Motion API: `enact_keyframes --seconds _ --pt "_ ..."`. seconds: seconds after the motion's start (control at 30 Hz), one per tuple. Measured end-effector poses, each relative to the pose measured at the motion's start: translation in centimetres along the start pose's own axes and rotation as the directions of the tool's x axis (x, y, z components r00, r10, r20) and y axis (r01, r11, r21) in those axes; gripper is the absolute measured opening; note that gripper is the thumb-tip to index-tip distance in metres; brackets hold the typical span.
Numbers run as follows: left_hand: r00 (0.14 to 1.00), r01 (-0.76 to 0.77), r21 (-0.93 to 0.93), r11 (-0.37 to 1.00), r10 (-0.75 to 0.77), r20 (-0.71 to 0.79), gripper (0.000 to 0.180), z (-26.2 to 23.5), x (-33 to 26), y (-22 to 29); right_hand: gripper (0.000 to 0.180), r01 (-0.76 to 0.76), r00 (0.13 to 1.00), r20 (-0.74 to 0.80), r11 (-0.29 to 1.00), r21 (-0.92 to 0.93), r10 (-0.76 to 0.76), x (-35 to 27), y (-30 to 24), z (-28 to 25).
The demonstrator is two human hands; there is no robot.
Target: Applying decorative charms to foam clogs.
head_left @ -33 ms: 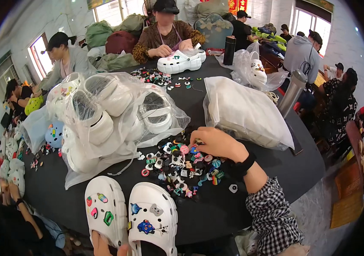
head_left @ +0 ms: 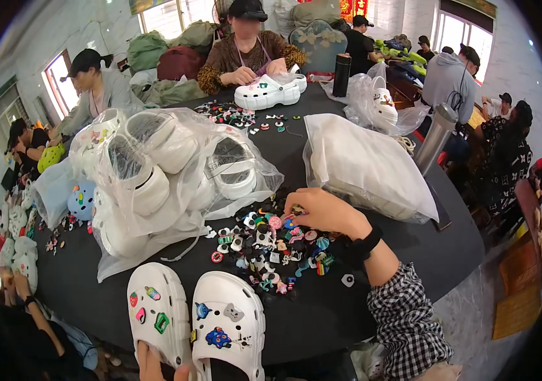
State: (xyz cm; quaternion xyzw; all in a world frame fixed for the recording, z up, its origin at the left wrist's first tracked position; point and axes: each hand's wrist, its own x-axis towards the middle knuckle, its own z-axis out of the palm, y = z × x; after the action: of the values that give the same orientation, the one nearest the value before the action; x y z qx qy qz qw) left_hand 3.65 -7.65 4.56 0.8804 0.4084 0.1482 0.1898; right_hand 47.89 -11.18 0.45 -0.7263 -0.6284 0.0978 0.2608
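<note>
At the near edge of the table, two white clogs (head_left: 228,317) stand side by side, toes away from me, with colourful shoe charms on their uppers. My left hand (head_left: 150,363) has its fingers inside the opening of the left clog (head_left: 156,286) and grips it; part of the hand is cut off by the lower edge. Beyond the clogs lies a pile of loose shoe charms (head_left: 264,244). My right hand (head_left: 328,213) reaches over the pile's far right side, fingers curled and pinched at a small blue charm (head_left: 289,223). Its fingertips are partly hidden.
A clear bag of white clogs (head_left: 156,171) fills the left of the dark table (head_left: 411,267). Right of it lie a white wrapped bundle (head_left: 366,165) and a steel flask (head_left: 436,140). Across the table a person handles another white clog (head_left: 268,93) beside more charms (head_left: 226,114).
</note>
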Motion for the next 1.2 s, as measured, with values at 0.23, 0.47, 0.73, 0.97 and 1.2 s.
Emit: enact_keyframes --seconds 0.23,0.47,0.73,0.97,1.2 --pt "0.975 -0.06 0.05 0.997 0.069 -0.213 0.033 -0.8 -0.8 0.9 0.012 0.109 0.987 -0.129 0.987 0.115 -0.094 0.7 -1.2 -0.9" --pt "0.96 -0.245 -0.082 0.966 0.23 -0.156 0.023 -6.3 1.9 1.2 0.01 0.13 0.974 -0.208 0.977 0.172 -0.093 0.6 -2.2 -0.1" --pt "0.871 -0.481 0.179 0.858 0.444 0.212 0.05 -7.1 7.3 0.8 0.014 -0.051 0.995 0.069 0.957 -0.286 0.073 -1.0 -3.0 -0.8" --pt "0.857 -0.414 0.05 0.909 0.371 0.357 0.065 -4.0 8.3 -2.4 0.009 -0.039 0.989 0.12 0.933 -0.358 0.087 -0.4 -2.8 0.4" --pt "0.865 -0.386 -0.053 0.921 0.382 0.325 0.058 -3.2 8.3 -2.9 0.016 0.011 1.0 0.001 0.994 -0.11 -0.011 -0.4 -1.1 -0.3"
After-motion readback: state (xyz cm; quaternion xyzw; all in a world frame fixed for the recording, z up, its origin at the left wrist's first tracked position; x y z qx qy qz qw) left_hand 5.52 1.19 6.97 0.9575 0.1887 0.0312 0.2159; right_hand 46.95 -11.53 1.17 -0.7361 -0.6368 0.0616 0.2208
